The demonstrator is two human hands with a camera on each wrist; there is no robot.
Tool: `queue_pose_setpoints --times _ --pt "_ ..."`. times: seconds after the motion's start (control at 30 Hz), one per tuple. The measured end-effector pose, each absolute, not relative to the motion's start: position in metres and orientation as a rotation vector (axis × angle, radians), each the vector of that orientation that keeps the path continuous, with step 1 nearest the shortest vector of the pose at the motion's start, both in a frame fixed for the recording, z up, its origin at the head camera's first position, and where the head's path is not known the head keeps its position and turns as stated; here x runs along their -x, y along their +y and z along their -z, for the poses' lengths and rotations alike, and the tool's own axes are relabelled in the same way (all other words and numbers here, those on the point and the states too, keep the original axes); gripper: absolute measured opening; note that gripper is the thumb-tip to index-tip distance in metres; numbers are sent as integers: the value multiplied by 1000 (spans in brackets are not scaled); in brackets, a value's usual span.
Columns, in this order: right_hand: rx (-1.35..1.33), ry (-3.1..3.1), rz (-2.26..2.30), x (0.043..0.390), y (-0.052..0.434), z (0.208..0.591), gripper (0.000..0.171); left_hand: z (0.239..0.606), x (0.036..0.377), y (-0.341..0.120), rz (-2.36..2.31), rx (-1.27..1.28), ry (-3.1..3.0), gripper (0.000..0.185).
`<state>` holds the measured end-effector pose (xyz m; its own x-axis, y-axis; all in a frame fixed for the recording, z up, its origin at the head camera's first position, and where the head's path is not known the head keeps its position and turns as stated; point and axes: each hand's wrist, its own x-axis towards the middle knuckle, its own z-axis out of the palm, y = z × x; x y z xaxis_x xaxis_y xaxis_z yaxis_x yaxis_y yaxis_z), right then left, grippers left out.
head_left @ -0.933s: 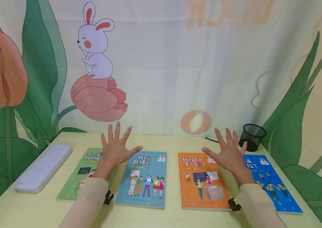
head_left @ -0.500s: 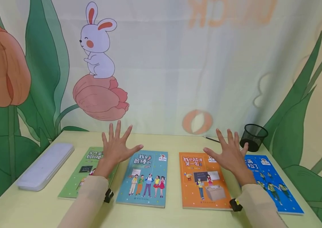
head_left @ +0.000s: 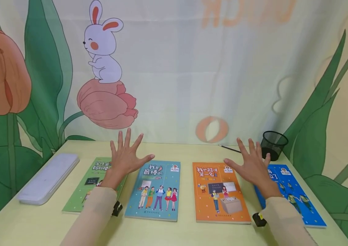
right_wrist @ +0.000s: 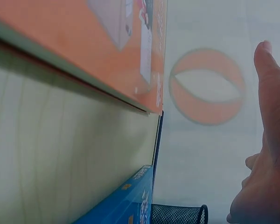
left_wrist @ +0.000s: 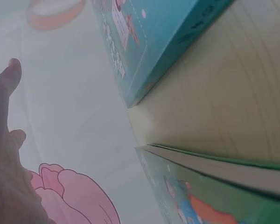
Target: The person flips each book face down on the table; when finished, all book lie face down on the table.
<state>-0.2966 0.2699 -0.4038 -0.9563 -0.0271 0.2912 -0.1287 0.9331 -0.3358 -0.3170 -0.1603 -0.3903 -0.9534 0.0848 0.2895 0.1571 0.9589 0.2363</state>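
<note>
Both hands are held spread and empty above four books: the left hand (head_left: 125,158) between green book (head_left: 91,184) and teal book (head_left: 155,189), the right hand (head_left: 252,166), shifted slightly toward three o'clock, between orange book (head_left: 220,194) and blue book (head_left: 294,196). Nothing has been gripped yet.

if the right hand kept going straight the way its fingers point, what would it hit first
Probably the black mesh pen cup, just past the right hand fingertips; a thin pen lies nearby too. Depth is unclear, so the hand might pass above both.

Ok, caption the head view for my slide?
Left hand and right hand spread open above four picture books on a yellow desk.
</note>
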Motion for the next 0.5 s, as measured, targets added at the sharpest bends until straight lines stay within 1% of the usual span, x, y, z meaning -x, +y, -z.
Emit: queue_pose_setpoints --times 0.27,0.5 --pt "-146 -2802 -567 295 284 402 98 392 319 -151 361 249 -2834 95" --pt "-160 -2852 -641 293 300 399 95 395 319 -132 367 339 -2828 94"
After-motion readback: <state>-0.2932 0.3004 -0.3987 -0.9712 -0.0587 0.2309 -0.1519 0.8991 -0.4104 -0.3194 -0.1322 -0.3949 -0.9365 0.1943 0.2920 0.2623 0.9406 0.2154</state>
